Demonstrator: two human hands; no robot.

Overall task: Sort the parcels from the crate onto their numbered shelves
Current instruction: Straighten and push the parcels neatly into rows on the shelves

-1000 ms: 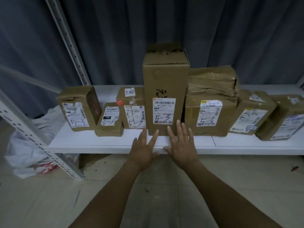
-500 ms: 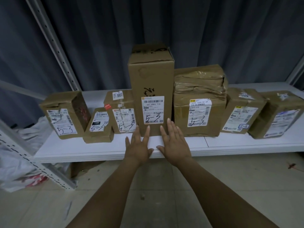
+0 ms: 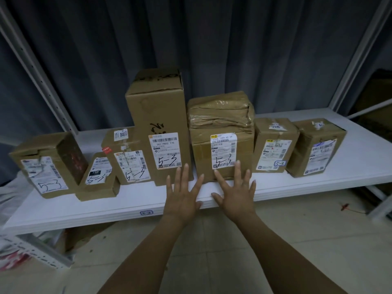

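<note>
Left hand (image 3: 183, 196): fingers spread, empty, before tall brown cardboard box (image 3: 158, 124).
Right hand (image 3: 236, 193): fingers spread, empty, over white shelf board (image 3: 84, 211) edge.

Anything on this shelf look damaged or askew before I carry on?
The leftmost parcel has a torn top edge and sits turned at an angle. The wide parcel right of the tall box is crumpled under heavy tape. Nothing has spilled or toppled.

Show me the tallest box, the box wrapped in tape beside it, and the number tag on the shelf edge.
tallest box (image 3: 148, 111): head view, bare front face above its label.
tape-wrapped box (image 3: 219, 115): head view, wrinkled taped upper front.
shelf tag (image 3: 146, 213): head view, middle of the tag.
</note>
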